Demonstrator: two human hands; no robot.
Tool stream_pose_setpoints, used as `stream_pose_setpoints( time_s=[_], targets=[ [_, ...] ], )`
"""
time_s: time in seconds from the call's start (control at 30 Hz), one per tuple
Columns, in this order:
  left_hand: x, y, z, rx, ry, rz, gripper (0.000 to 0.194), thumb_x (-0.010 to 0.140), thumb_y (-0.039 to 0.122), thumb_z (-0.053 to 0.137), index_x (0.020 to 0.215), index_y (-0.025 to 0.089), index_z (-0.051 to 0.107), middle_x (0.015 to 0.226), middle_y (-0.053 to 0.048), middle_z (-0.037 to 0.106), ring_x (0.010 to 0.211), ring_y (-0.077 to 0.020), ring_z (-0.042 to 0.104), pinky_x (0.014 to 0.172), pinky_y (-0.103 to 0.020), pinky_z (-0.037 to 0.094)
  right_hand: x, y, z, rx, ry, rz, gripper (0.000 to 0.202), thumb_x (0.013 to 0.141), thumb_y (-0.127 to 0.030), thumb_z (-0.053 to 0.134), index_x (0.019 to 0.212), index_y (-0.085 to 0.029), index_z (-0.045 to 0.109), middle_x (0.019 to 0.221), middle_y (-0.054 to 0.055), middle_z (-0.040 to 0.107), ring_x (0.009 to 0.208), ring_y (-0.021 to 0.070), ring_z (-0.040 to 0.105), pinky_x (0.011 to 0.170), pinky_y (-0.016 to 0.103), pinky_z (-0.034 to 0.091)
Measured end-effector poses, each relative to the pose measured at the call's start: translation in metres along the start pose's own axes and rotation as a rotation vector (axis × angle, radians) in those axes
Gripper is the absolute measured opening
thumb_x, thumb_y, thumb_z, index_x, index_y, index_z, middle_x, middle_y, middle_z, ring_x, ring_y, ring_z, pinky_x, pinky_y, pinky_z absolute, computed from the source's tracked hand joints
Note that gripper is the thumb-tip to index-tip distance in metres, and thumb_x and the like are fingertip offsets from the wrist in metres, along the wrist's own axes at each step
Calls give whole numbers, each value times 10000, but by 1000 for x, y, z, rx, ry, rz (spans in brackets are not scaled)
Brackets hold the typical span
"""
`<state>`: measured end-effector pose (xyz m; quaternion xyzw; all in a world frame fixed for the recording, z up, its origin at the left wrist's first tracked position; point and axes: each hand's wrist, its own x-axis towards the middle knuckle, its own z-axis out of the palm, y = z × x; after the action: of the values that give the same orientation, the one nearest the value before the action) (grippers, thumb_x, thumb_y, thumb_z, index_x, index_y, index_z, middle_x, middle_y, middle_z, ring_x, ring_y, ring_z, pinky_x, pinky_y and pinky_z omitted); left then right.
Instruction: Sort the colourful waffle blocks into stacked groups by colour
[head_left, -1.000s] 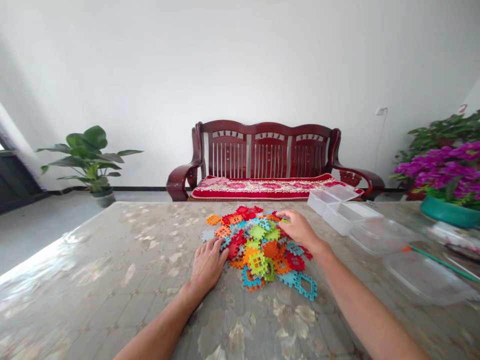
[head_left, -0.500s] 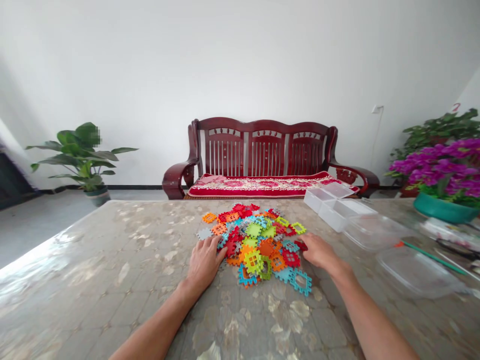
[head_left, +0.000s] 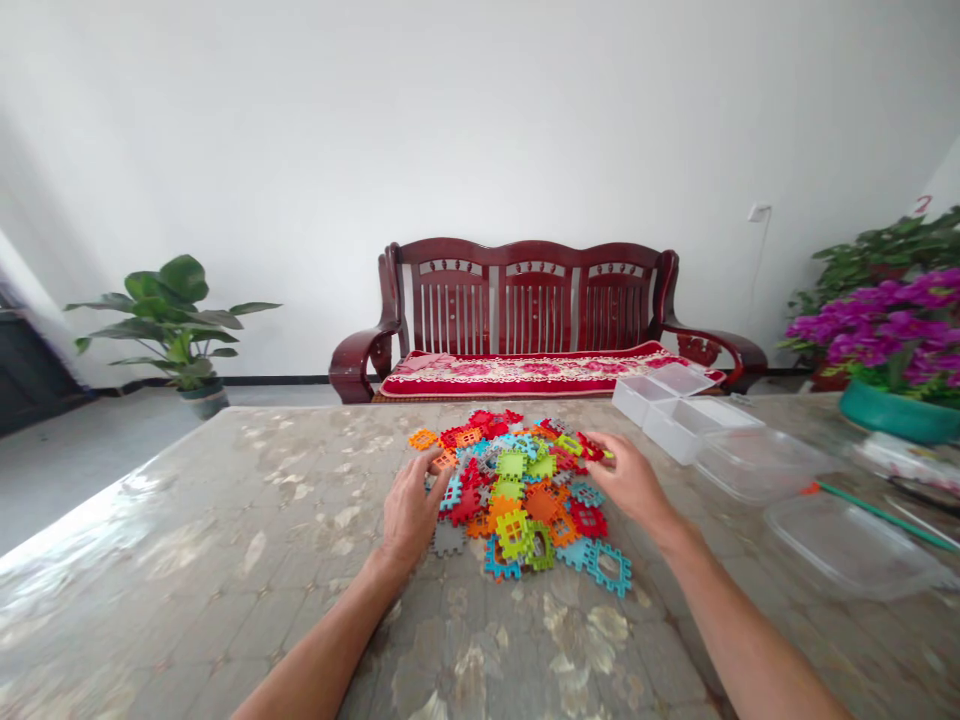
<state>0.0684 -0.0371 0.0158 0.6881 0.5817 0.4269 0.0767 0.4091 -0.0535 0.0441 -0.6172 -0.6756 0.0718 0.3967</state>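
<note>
A loose heap of notched plastic interlocking tiles in red, orange, green, blue and grey lies on the table. My left hand rests at the heap's left edge, fingers bent and thumb apart. Its fingertips reach an orange tile, and a blue tile lies beside the thumb. Just below that hand a grey tile lies flat. On the right side, my right hand pinches a red tile between thumb and fingers, over a green tile mostly covered.
Clear plastic divided boxes stand at the right, with two transparent lids nearby. A green stick and a teal flower pot are farther right. A wooden bench stands behind the patterned table.
My right hand has moved up and away along the heap and now has the red tile lifted. My left hand has shifted slightly forward; a grey tile now lies below it.
</note>
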Motion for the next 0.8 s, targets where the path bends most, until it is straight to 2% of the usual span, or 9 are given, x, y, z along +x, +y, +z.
stream_pose_setpoints(
  time_s=[0.1, 0.2, 0.27, 0.33, 0.43, 0.53, 0.63, 0.73, 0.8],
  targets=[
    [7, 4, 5, -141, 98, 18, 432, 924, 446, 437, 1262, 204, 556, 1031, -63, 653, 967, -196, 610, 933, -373, 483, 0, -7, 3, 165, 9, -51, 534, 787, -356, 611, 1310, -249, 584, 1362, 85, 562, 1208, 245, 560, 975, 373, 514],
    [10, -1, 10, -175, 78, 17, 494, 939, 419, 371, 1366, 200, 487, 1278, -119, 596, 1190, -227, 542, 1053, -434, 417, -7, 6, 0, 133, -141, 8, 612, 734, -353, 655, 1328, -228, 574, 1385, 103, 557, 1259, 281, 531, 1053, 440, 449],
    [12, -9, 11, -123, 0, -7, 505, 930, 427, 379, 1371, 209, 494, 1366, -128, 560, 1296, -256, 471, 1110, -490, 348, -13, 21, -2, 93, -285, 58, 736, 669, -368, 712, 1364, -194, 545, 1419, 132, 538, 1303, 322, 496, 1106, 495, 379],
    [14, -19, 7, -52, -106, -48, 497, 911, 457, 419, 1336, 229, 537, 1355, -114, 584, 1297, -273, 476, 1119, -521, 321, -19, 35, -3, 63, -405, 90, 855, 604, -382, 763, 1394, -170, 517, 1453, 157, 508, 1326, 352, 471, 1127, 516, 337],
    [19, -31, -7, 54, -273, -82, 553, 835, 527, 533, 1311, 249, 575, 1304, -98, 624, 1252, -296, 520, 1091, -517, 352, -26, 43, -1, 12, -495, 101, 943, 564, -357, 784, 1430, -145, 477, 1468, 173, 491, 1331, 353, 460, 1129, 499, 333],
    [19, -38, -25, 143, -440, -27, 777, 649, 522, 722, 1368, 285, 542, 1280, -96, 625, 1210, -330, 548, 1033, -487, 422, -29, 40, 4, -58, -489, 70, 896, 587, -318, 757, 1421, -132, 490, 1444, 175, 514, 1324, 343, 463, 1131, 486, 332],
    [16, -39, -37, 218, -571, 32, 901, 551, 418, 783, 1401, 318, 503, 1323, -94, 581, 1201, -338, 547, 997, -443, 455, -30, 34, 9, -91, -461, 21, 807, 612, -286, 727, 1382, -142, 536, 1413, 165, 547, 1304, 329, 487, 1127, 477, 339],
    [12, -36, -40, 289, -654, 33, 827, 572, 351, 743, 1369, 299, 530, 1341, -105, 542, 1215, -334, 524, 1009, -426, 442, -30, 30, 10, -90, -420, 0, 767, 602, -251, 719, 1346, -146, 568, 1389, 157, 571, 1279, 317, 518, 1115, 457, 359],
    [11, -32, -39, 263, -686, 40, 719, 605, 301, 694, 1313, 282, 569, 1305, -90, 546, 1191, -297, 536, 1027, -395, 427, -30, 26, 10, -69, -384, 16, 736, 603, -244, 714, 1323, -168, 583, 1343, 134, 614, 1203, 303, 580, 1063, 436, 411]
  ],
)
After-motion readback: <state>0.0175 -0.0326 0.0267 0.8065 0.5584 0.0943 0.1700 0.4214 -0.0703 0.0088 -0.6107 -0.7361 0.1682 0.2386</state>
